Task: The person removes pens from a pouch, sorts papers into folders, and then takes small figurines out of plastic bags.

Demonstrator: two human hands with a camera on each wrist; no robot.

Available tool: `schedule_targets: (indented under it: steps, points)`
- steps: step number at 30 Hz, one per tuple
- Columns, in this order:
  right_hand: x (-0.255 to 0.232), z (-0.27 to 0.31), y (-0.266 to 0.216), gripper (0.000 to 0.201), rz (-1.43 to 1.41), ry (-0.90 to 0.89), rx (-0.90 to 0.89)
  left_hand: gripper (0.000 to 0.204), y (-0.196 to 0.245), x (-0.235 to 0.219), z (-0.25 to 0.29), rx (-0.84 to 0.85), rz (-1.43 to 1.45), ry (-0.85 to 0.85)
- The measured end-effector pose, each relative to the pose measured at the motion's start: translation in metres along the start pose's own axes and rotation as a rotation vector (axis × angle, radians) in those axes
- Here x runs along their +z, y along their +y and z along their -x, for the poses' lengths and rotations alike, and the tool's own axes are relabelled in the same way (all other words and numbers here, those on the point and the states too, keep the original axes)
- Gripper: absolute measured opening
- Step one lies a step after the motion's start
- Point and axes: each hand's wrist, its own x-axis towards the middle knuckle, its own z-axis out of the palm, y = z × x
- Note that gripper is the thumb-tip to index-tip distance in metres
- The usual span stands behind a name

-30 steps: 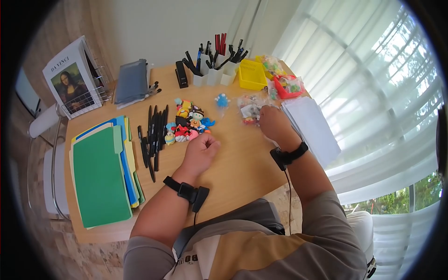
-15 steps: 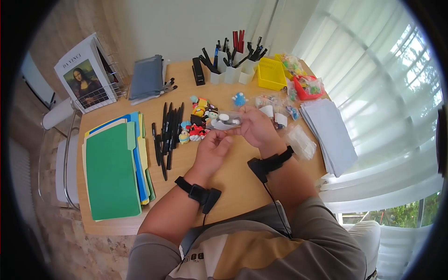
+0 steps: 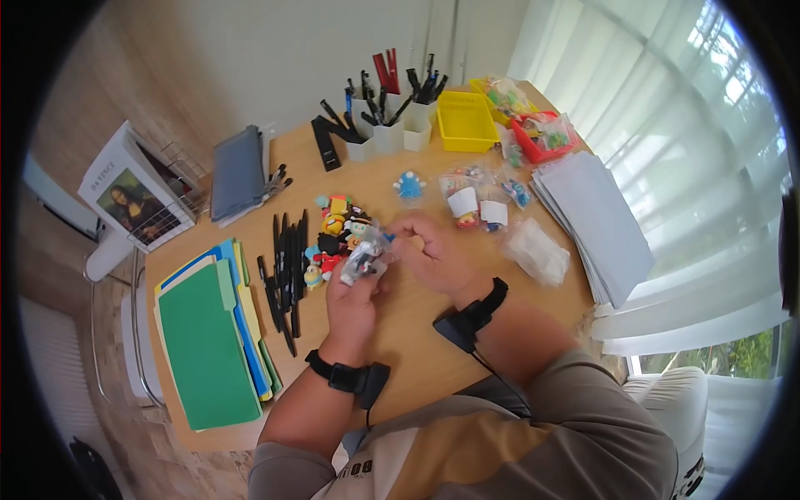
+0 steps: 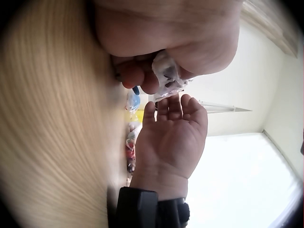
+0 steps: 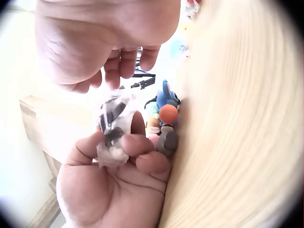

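My left hand (image 3: pixel 352 310) grips a small clear bag (image 3: pixel 362 260) with a grey and white item inside. In the right wrist view, the left thumb and fingertips pinch the bag's (image 5: pixel 114 118) lower end. My right hand (image 3: pixel 433 257) is at the bag's other end, its fingers fairly straight and the tips at the plastic; the left wrist view shows its palm (image 4: pixel 168 142). Just beyond the left hand lies a heap of small colourful figures (image 3: pixel 333 229). A blue figure (image 3: pixel 408 186) stands apart behind the hands.
Black pens (image 3: pixel 287 258) and folders (image 3: pixel 204 342) lie left. Bagged toys (image 3: pixel 467 208), crumpled clear plastic (image 3: pixel 537 252) and white paper (image 3: pixel 596 225) are right. Pen holders (image 3: pixel 387 137), a yellow basket (image 3: pixel 465 125) and a red basket (image 3: pixel 546 142) stand at the back.
My right hand reached into the bagged toys, then brought a bag left to my left hand. The bag is now in my left hand's grip, nearer my body, and the right hand has shifted back slightly.
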Motion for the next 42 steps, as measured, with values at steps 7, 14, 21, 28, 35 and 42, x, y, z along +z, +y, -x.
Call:
schedule_targets:
  steps: [7, 14, 21, 28, 35, 42]
  points:
    - [0.007, 0.003, 0.022, 0.017, -0.45, -0.037, 0.41, 0.043, -0.015, -0.007, -0.003, 0.102, -0.018, 0.005]
    - [0.009, 0.004, 0.022, 0.014, -0.496, -0.053, 0.46, 0.03, -0.013, -0.007, 0.0, 0.086, 0.04, 0.055]
    - [0.005, 0.0, 0.021, 0.014, -0.464, -0.059, 0.544, 0.037, -0.012, -0.008, -0.001, 0.061, 0.083, 0.045]
    - [0.01, 0.003, 0.028, 0.011, -0.404, 0.09, 0.423, 0.035, -0.011, -0.009, -0.001, 0.051, 0.087, -0.015]
    - [0.004, 0.002, 0.022, 0.009, -0.482, 0.078, 0.349, 0.031, -0.008, -0.002, 0.0, 0.116, -0.068, -0.035]
    - [0.003, 0.0, 0.02, 0.007, -0.295, 0.203, 0.225, 0.022, -0.006, -0.001, 0.0, 0.066, -0.038, -0.026]
